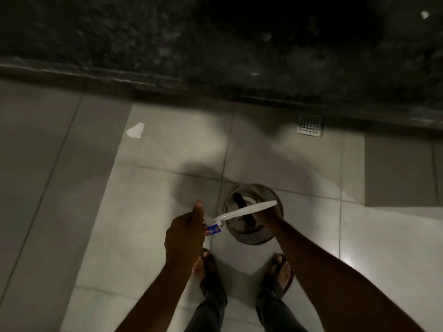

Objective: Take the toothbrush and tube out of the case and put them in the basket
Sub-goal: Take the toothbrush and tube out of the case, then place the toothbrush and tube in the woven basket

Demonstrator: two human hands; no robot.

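I look down at a tiled floor. A round slotted basket (251, 238) stands on it just ahead of my feet, with a dark object lying inside. My right hand (269, 218) hovers over the basket and grips a long translucent white case (247, 210), held nearly level and pointing left. My left hand (185, 232) is left of the basket, fingers closed around a small blue, red and white tube (213, 229). The tube's top end meets the case's left end; I cannot tell whether it is still partly inside. No toothbrush can be made out.
My sandalled feet (206, 264) stand right below the basket. A square metal floor drain (309, 124) sits at the back right by a dark stone ledge (215, 92). A white scrap of paper (135, 130) lies on the tiles at the back left.
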